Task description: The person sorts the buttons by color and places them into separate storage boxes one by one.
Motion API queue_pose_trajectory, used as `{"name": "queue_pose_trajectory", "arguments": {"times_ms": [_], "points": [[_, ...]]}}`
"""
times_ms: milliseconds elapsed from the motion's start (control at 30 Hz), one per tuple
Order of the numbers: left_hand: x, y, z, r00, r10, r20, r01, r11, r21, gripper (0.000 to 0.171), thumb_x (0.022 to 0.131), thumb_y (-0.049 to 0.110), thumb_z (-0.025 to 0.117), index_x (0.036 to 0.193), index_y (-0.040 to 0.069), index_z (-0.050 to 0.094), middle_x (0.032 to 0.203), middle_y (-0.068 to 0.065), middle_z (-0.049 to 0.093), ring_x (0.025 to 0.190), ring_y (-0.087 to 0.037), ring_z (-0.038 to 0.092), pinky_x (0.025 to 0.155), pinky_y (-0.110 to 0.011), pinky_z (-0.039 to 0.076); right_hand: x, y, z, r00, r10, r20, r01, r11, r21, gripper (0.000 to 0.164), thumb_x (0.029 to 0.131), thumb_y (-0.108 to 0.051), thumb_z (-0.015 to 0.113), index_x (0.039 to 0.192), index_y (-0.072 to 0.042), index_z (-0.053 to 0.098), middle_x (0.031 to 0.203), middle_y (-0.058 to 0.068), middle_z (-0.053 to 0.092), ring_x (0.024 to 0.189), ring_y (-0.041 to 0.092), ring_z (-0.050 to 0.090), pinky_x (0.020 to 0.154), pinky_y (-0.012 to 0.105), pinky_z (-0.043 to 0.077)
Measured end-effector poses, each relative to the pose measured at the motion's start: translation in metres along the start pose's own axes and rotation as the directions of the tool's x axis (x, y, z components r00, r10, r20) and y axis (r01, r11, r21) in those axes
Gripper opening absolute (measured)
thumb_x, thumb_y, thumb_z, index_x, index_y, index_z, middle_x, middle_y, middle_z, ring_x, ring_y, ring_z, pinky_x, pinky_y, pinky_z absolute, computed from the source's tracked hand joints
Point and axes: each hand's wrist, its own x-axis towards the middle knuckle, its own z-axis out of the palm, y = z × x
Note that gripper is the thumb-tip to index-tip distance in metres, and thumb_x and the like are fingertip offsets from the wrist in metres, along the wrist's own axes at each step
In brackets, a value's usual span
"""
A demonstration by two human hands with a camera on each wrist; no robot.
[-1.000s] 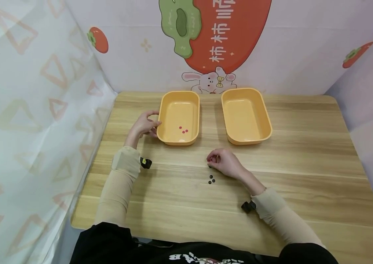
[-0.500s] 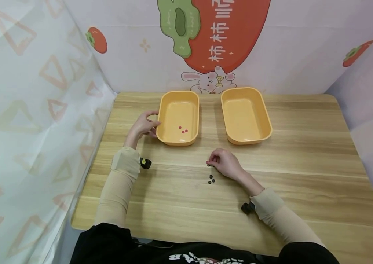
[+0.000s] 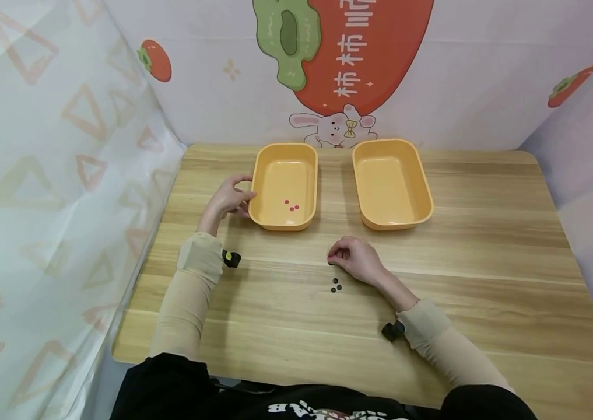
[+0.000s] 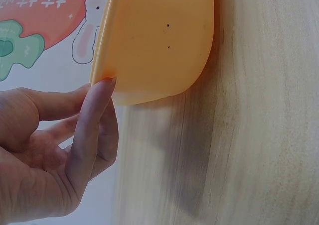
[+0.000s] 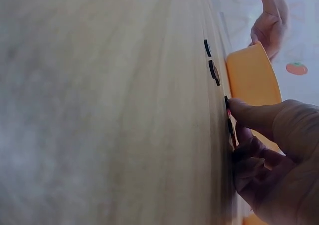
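My left hand [image 3: 230,197] grips the left side rim of a yellow-orange plastic tray [image 3: 313,175]; the left wrist view shows its thumb and fingers [image 4: 92,120] on either side of the rim. Several small red discs [image 3: 291,208] lie inside that tray. My right hand [image 3: 359,259] is low over the table, thumb and finger pinching at a small red disc [image 5: 229,113], mostly hidden by the fingertips. A dark disc [image 5: 227,101] shows right at the thumb tip. Closer to the body, several small black discs [image 3: 335,286] lie on the wood.
A second yellow-orange tray [image 3: 424,198] stands to the right of the first, with no discs seen in it. Both are near the back edge of the wooden table [image 3: 485,245]. A printed cloth [image 3: 464,87] hangs behind, with more cloth on both sides.
My right hand has shifted very slightly left, its fingertips staying at the same spot on the table. The left hand, trays and loose black discs hold their places.
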Motion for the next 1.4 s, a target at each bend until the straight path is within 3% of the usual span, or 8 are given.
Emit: {"name": "queue_pose_trajectory", "arguments": {"times_ms": [167,333,467,567,733,1100,1400], "points": [[0.002,-0.002,-0.001,1.0,-0.003,-0.003,0.003,1.0,0.01,0.062,0.111,0.014,0.065,0.169,0.016,0.042,0.095,-0.013,0.071,0.06,-0.012,0.069,0.065,-0.036,0.072,-0.001,0.004,0.002,1.0,-0.007,-0.005,0.007,1.0,0.024,0.007,0.093,-0.012,0.088,0.088,-0.013,0.084,0.082,-0.002,0.072,0.072,0.006,0.057,0.064,0.02,0.045],[0.002,-0.002,-0.001,1.0,0.005,-0.004,-0.005,1.0,0.006,0.062,0.111,0.013,0.064,0.169,0.016,0.042,0.1,-0.017,0.071,0.06,-0.013,0.069,0.066,-0.037,0.073,0.0,0.011,-0.005,0.999,-0.036,0.037,0.032,0.993,0.115,0.003,0.096,-0.011,0.085,0.097,-0.008,0.086,0.089,0.004,0.075,0.076,0.007,0.058,0.067,0.019,0.047],[0.001,-0.001,-0.001,1.0,0.008,-0.011,-0.007,1.0,0.012,0.061,0.112,0.013,0.064,0.169,0.016,0.042,0.106,-0.021,0.072,0.06,-0.013,0.07,0.066,-0.037,0.073,-0.001,0.018,-0.014,0.994,-0.066,0.089,0.051,0.985,0.164,0.011,0.093,-0.005,0.087,0.104,-0.006,0.086,0.097,0.007,0.076,0.079,0.008,0.057,0.068,0.019,0.047],[0.001,0.0,0.0,1.0,0.002,-0.014,-0.002,1.0,0.021,0.061,0.112,0.013,0.063,0.169,0.016,0.042,0.108,-0.022,0.072,0.061,-0.013,0.07,0.066,-0.037,0.073,-0.002,0.022,-0.017,0.99,-0.077,0.114,0.058,0.985,0.164,0.017,0.091,-0.003,0.089,0.107,-0.006,0.086,0.099,0.008,0.075,0.079,0.009,0.054,0.067,0.019,0.045],[0.002,0.001,0.001,1.0,-0.001,-0.013,0.002,1.0,0.027,0.061,0.112,0.013,0.064,0.169,0.016,0.042,0.11,-0.024,0.072,0.061,-0.013,0.07,0.068,-0.038,0.073,-0.002,0.021,-0.015,0.991,-0.085,0.105,0.069,0.986,0.152,0.01,0.091,-0.004,0.089,0.1,-0.007,0.086,0.096,0.007,0.074,0.077,0.01,0.053,0.066,0.018,0.043],[0.003,0.002,0.002,1.0,0.005,-0.017,-0.004,1.0,0.02,0.06,0.112,0.012,0.063,0.168,0.014,0.043,0.094,-0.011,0.07,0.059,-0.013,0.069,0.061,-0.034,0.071,-0.004,0.023,-0.008,0.989,-0.139,0.059,0.13,0.982,0.135,0.005,0.092,-0.006,0.089,0.094,-0.01,0.086,0.092,0.003,0.073,0.072,0.005,0.051,0.061,0.019,0.041],[0.003,0.003,0.003,1.0,0.001,-0.004,-0.001,1.0,0.028,0.061,0.112,0.011,0.062,0.169,0.013,0.04,0.088,-0.007,0.068,0.058,-0.011,0.068,0.061,-0.033,0.071,-0.005,0.02,-0.006,0.987,-0.141,0.075,0.137,0.988,0.065,0.007,0.092,-0.01,0.09,0.093,-0.016,0.086,0.096,-0.002,0.073,0.074,0.004,0.053,0.064,0.018,0.042]]}}
